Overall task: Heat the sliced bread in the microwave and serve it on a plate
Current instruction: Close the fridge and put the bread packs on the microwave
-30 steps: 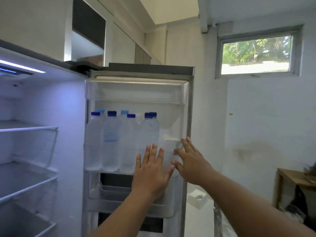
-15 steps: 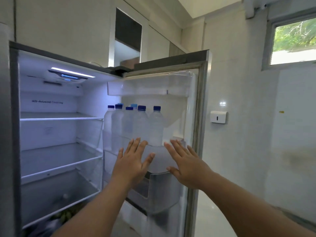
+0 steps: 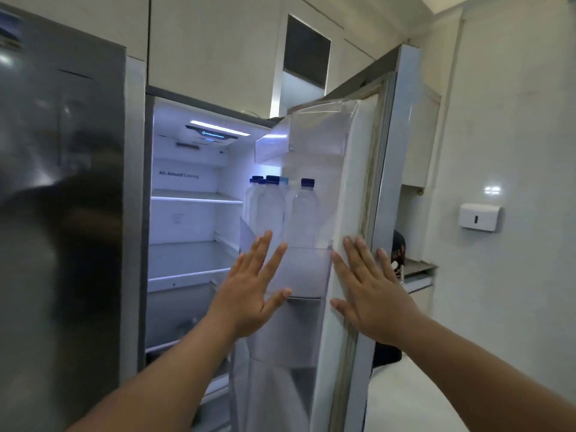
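Bread isn't showing anywhere in this shot, and neither are the microwave or a plate, so honestly can't say where the slices are sitting right now. Both hands are pressing flat on the inside of the open fridge door (image 3: 358, 182): the left hand (image 3: 249, 294) is lying against the clear door bin (image 3: 299, 269), fingers (image 3: 260, 249) spread wide and straight, holding nothing, and the right hand (image 3: 371, 294) is sitting just beside it on the door's edge near the seal, fingers wide too, also gripping nothing. The water bottles (image 3: 304, 213) are standing right above the left fingers in that bin. Looks to me like the door is getting pushed closed. Stuff that could go wrong: shoving hard on the thin plastic bin instead of the door frame could be flexing or cracking it, and a fast swing could be rattling those bottles over. Right fingers are also sitting close to the seal, so they're risking a pinch if they aren't coming off in time. The fridge shelves (image 3: 193, 198) to the left of the fingers look bare.
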